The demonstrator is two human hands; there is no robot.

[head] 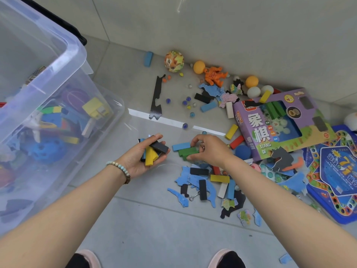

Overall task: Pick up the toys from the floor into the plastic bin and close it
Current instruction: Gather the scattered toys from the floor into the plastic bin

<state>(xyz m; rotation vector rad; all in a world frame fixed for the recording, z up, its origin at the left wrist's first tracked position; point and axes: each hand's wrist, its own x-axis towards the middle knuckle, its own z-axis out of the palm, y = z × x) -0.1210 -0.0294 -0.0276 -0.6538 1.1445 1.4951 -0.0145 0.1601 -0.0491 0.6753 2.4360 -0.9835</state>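
A clear plastic bin (73, 55) stands at the left, open, with several toys inside. My left hand (143, 157), palm up, holds a bundle of blocks (154, 150): black, yellow and blue. My right hand (208, 149) pinches green blocks (188, 152) on the floor, beside a blue block (180, 146). More blocks and blue puzzle pieces (201, 182) lie scattered just below my right hand.
A purple chess box (270, 124) and a blue game board (336, 175) lie at the right. Balls, marbles and an orange figure (213, 75) sit along the wall. My feet show at the bottom edge.
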